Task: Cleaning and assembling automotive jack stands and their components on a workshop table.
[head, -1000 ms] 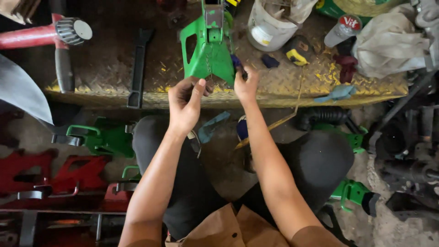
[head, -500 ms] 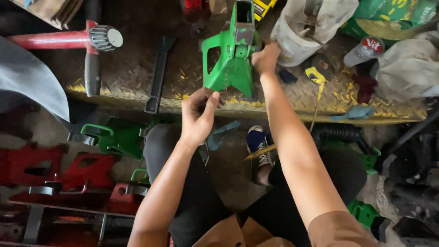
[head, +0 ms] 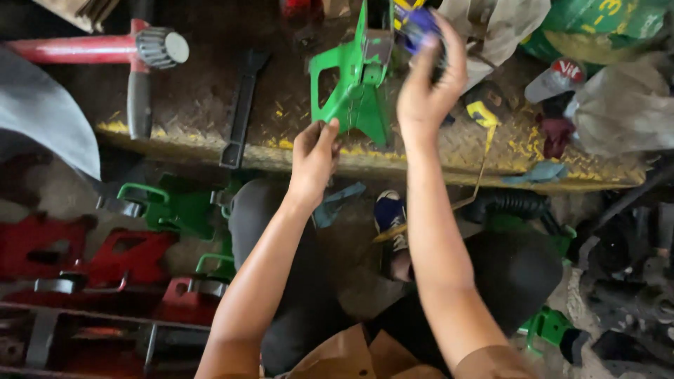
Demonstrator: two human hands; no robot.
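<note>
A green jack stand [head: 357,84] stands upright on a worn metal plate with yellow edging [head: 210,133]. My left hand [head: 314,156] pinches the lower left foot of the stand. My right hand [head: 430,78] is raised beside the stand's top on the right and is closed around a small blue and yellow object [head: 417,22], blurred by motion. I sit with my knees under the plate's edge.
A black flat bar [head: 240,105] and a red tool with a ribbed knob [head: 105,49] lie on the plate at left. Cloth, bags and a cap [head: 562,77] crowd the right. Green [head: 172,207] and red jack stands [head: 119,256] lie on the floor at left.
My right hand has risen from the stand's base to its top and now grips a blue and yellow object. My left hand stays at the stand's lower left foot.
</note>
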